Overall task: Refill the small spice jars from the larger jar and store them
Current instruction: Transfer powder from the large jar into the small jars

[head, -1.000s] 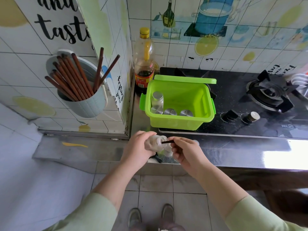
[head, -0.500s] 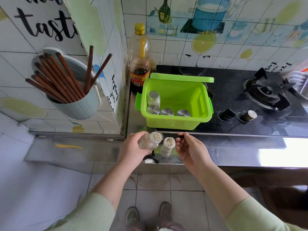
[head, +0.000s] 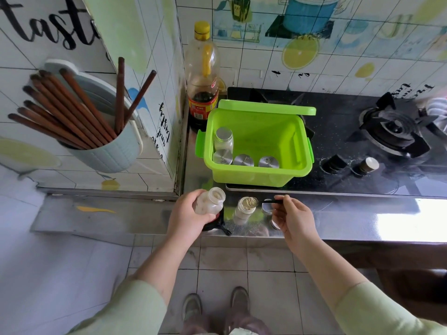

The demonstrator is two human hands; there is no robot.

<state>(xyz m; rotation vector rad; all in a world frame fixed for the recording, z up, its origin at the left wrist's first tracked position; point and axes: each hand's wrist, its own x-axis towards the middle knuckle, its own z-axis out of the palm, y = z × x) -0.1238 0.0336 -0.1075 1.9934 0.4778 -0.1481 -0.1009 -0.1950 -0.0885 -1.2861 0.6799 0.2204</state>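
Note:
My left hand (head: 187,215) grips the larger open jar (head: 210,201) of pale powder, tilted, just above the steel counter's front edge. A small open spice jar (head: 244,208) stands upright on the counter right of it, filled to the brim with tan powder. My right hand (head: 294,217) pinches a small dark-handled spoon (head: 267,201) whose bowl rests over that jar's mouth. Behind, a green plastic box (head: 256,176) holds several small jars with silver lids (head: 243,160), one standing taller (head: 223,140).
A loose silver lid (head: 267,207) lies on the counter by my right hand. A dark sauce bottle (head: 202,76) stands behind the box. The black gas hob (head: 391,131) lies to the right, and a wall cup of chopsticks (head: 101,146) hangs at left.
My right hand drew the spoon out of the larger jar and carried it right, over the small jar. My left hand holds the larger jar slightly further left.

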